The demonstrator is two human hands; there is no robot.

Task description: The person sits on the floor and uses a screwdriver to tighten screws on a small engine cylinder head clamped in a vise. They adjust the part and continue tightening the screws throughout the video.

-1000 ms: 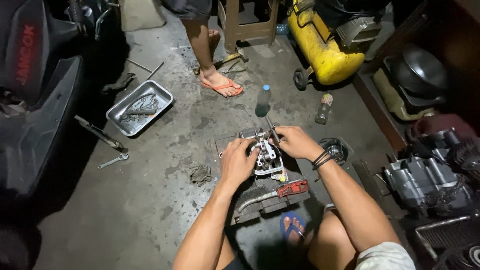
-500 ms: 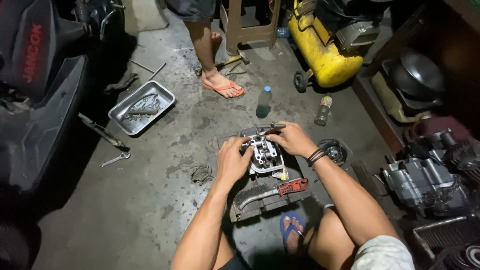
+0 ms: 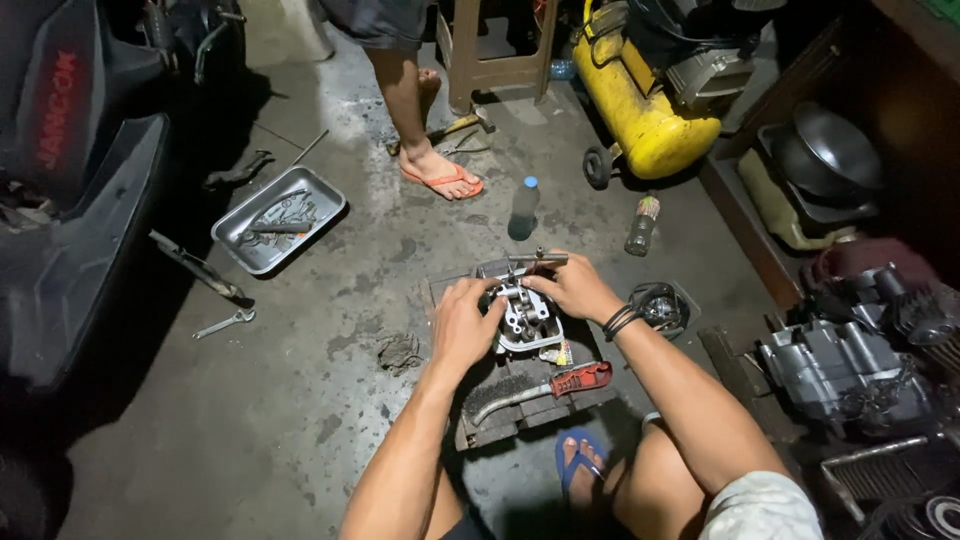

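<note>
A grey metal engine cylinder head [image 3: 528, 318] rests on a dark slatted wooden block [image 3: 520, 405] on the concrete floor. My left hand [image 3: 464, 326] grips its left side. My right hand [image 3: 566, 287] curls over its top right edge, with dark bands on the wrist. A metal rod [image 3: 537, 259] sticks out just above my right hand. A wire brush with a red handle [image 3: 540, 386] lies on the block, below the cylinder head.
A metal tray of tools [image 3: 279, 217], a spanner [image 3: 224, 322], a rag [image 3: 400, 351], two bottles [image 3: 523, 207] and a yellow compressor [image 3: 640, 105] lie around. Another person's sandalled foot [image 3: 441, 174] stands ahead. Engine parts [image 3: 845, 365] sit right, a dark scooter body [image 3: 80, 190] left.
Both hands have stayed on the cylinder head with small shifts of grip. The view has drifted slightly, so the scene sits a little lower and more central.
</note>
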